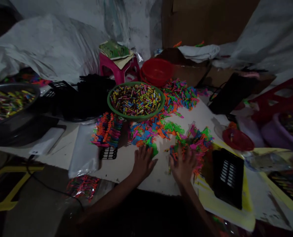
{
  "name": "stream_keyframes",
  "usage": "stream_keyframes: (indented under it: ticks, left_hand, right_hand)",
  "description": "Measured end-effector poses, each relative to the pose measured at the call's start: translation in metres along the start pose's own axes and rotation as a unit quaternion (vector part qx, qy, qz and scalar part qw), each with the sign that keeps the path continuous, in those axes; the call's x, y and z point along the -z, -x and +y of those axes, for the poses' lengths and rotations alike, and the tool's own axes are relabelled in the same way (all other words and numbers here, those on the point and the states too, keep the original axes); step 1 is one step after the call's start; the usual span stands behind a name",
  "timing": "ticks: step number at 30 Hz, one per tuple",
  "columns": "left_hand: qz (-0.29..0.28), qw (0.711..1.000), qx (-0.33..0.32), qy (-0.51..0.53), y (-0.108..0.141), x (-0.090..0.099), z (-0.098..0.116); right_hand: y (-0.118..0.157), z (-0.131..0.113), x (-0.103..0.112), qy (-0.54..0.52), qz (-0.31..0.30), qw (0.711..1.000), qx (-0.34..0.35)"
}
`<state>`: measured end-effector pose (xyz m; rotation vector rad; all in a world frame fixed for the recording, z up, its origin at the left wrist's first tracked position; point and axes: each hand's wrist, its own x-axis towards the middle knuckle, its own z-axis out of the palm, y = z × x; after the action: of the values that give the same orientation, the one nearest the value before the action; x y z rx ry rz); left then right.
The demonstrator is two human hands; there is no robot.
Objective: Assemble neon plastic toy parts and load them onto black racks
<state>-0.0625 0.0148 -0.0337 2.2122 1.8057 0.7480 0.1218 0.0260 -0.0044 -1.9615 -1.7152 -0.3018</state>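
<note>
My left hand (142, 163) lies low over the white table, fingers spread, its tips at the near edge of a heap of small bright plastic pieces (146, 131). A green piece (154, 149) is beside its fingertips. My right hand (183, 166) has its fingers stretched over a second heap of pink, orange and green pieces (200, 144). Nothing shows gripped in either hand, though the dim light blurs the fingertips. Beyond the hands stands a green basin (135, 117) full of small yellow, pink and blue striped cylinders (138, 98).
Left of the heap, colourful pieces stand in rows (107, 130) beside clear plastic bags (84, 151). Black slotted trays (229, 174) lie at right on yellow sheets. Red basins (158, 70) and a pink stool (119, 70) stand behind. A cable (52, 187) hangs from a white power bank (47, 141).
</note>
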Motion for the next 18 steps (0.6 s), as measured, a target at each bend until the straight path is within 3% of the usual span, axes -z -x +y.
stream_keyframes:
  ticks: [2,5,8,11,14,18]
  left_hand:
    - [-0.011,0.998,0.005,-0.068,-0.004,-0.011,-0.009]
    - [-0.019,0.993,0.007,-0.114,-0.013,-0.018,-0.018]
    - [-0.011,0.991,-0.008,-0.132,-0.02,-0.021,-0.022]
    - [0.002,0.99,-0.028,-0.136,-0.028,-0.024,-0.021]
    - [0.011,0.991,-0.037,-0.126,-0.036,-0.026,-0.018]
    - [0.01,0.997,-0.027,-0.077,-0.043,-0.021,-0.017]
  right_hand:
    - [-0.001,0.006,-0.017,0.029,-0.031,0.997,0.064]
    - [-0.015,0.027,-0.036,0.079,-0.032,0.995,0.042]
    - [-0.044,0.049,-0.034,0.115,-0.022,0.993,-0.004]
    - [-0.086,0.049,-0.021,0.118,0.024,0.992,-0.031]
    - [-0.14,0.014,-0.018,0.04,0.04,0.998,0.02]
    - [-0.215,-0.07,-0.047,-0.106,-0.109,0.968,0.199]
